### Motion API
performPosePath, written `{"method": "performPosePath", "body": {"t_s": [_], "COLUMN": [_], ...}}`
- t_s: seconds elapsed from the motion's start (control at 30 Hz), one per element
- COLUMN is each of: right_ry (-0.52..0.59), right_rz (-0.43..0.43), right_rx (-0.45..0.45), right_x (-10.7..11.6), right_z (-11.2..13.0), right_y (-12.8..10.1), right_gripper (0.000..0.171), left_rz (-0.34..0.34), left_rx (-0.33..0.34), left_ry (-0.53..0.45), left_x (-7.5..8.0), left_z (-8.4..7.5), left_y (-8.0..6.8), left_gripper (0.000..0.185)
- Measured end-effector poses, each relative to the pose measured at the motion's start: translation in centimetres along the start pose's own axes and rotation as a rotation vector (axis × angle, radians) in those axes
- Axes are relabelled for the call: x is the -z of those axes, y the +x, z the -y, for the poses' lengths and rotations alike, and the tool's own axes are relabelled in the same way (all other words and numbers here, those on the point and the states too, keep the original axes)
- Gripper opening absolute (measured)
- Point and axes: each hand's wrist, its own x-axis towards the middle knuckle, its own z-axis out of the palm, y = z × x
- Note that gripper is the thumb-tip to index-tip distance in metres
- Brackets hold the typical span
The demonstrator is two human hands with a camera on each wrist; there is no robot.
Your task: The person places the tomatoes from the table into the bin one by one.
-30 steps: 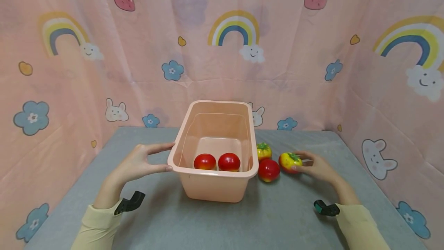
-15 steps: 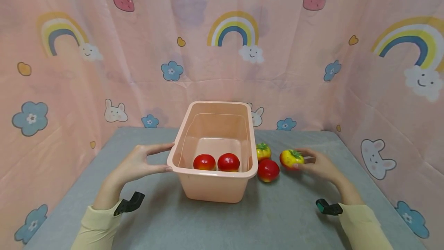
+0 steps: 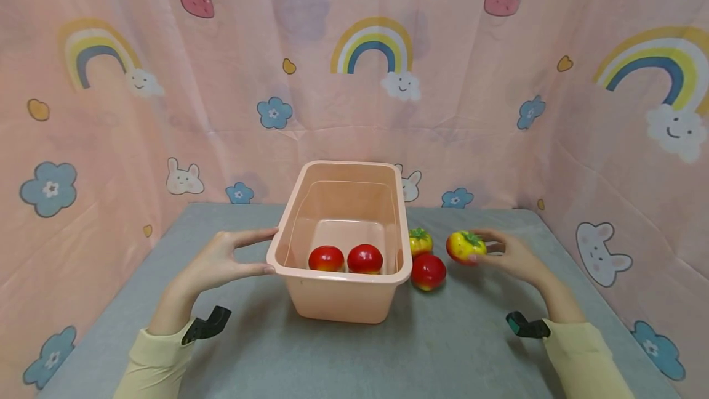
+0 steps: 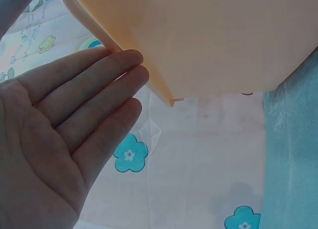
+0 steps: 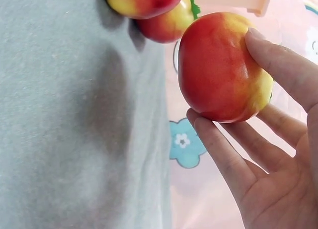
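My right hand [image 3: 512,257] pinches a round red-and-yellow fruit [image 3: 464,247] with a green leafy top, between thumb and fingertips. The right wrist view shows this fruit's red underside, held up off the grey cloth. At the left side of the peach plastic tub [image 3: 346,297], my left hand [image 3: 213,260] has its thumb and fingers spread, tips touching the rim. Straight fingers [image 4: 107,92] lie against that edge in the left wrist view. Inside the tub are two red fruits, one on the left [image 3: 326,258] and one on the right [image 3: 365,259].
Right beside the tub, a red fruit [image 3: 428,272] lies in front of a yellow one [image 3: 420,242] with a green top, partly hidden by the tub. Grey cloth [image 3: 443,350] covers the table. A pink patterned curtain [image 3: 354,134] hangs behind and along both sides.
My right hand has raised the red-and-yellow fruit a little from beside the other fruits. The left hand, the tub and the fruits in it have stayed in place.
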Motion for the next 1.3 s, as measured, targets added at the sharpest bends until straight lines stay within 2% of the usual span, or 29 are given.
{"method": "performPosePath", "body": {"t_s": [0.2, 0.53, 0.97, 1.3], "right_ry": [-0.009, -0.013, -0.018, -0.024], "right_rz": [-0.007, 0.007, -0.008, -0.008], "right_rx": [0.026, -0.01, 0.093, 0.126], "right_x": [0.3, 0.7, 2.1, 3.0], "right_z": [0.7, 2.2, 4.8, 6.7], "right_y": [0.3, 1.0, 1.5, 2.2], "right_gripper": [0.062, 0.068, 0.059, 0.062], "left_rz": [0.002, 0.0, 0.0, 0.004], "left_rx": [0.008, 0.01, 0.007, 0.006], "left_ry": [-0.004, -0.007, -0.007, -0.01], "left_x": [0.0, 0.0, 0.1, 0.1], "left_z": [0.0, -0.1, -0.2, -0.1], "left_y": [0.0, 0.0, 0.0, 0.0], "left_gripper": [0.064, 0.064, 0.064, 0.064]}}
